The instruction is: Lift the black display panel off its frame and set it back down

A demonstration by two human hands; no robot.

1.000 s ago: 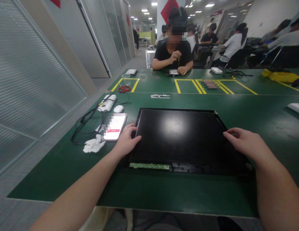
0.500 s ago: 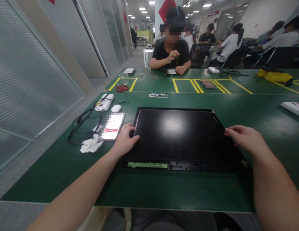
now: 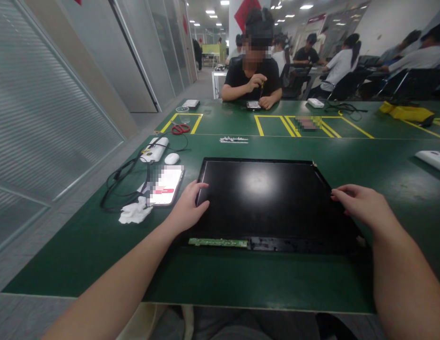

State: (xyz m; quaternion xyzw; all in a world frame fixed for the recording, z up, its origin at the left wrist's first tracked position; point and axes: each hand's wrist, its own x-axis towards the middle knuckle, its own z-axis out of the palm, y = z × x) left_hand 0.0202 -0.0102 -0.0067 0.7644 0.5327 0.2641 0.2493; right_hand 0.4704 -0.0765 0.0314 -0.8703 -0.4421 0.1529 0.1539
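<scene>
A black LCD screen panel (image 3: 262,203) lies flat on the green table, with a slim green circuit board (image 3: 218,242) along its near edge. My left hand (image 3: 191,205) is at the panel's left edge, thumb and index finger apart and reaching over the border. At the right edge, my right hand (image 3: 358,200) has thumb and index finger pinched together on the black rim. Its other fingers curl beneath and are partly hidden.
A phone (image 3: 168,186), crumpled tissue (image 3: 135,211), white mouse (image 3: 172,158), white power bank (image 3: 155,149) and black cables lie left. Red-handled scissors (image 3: 180,129) and white strips (image 3: 234,140) lie farther back. A co-worker (image 3: 253,75) sits opposite, holding a thin tool over a small device.
My left fingers have shifted slightly right, from the panel's side onto its border, and index finger and thumb now reach farther over it. My right hand holds its place.
</scene>
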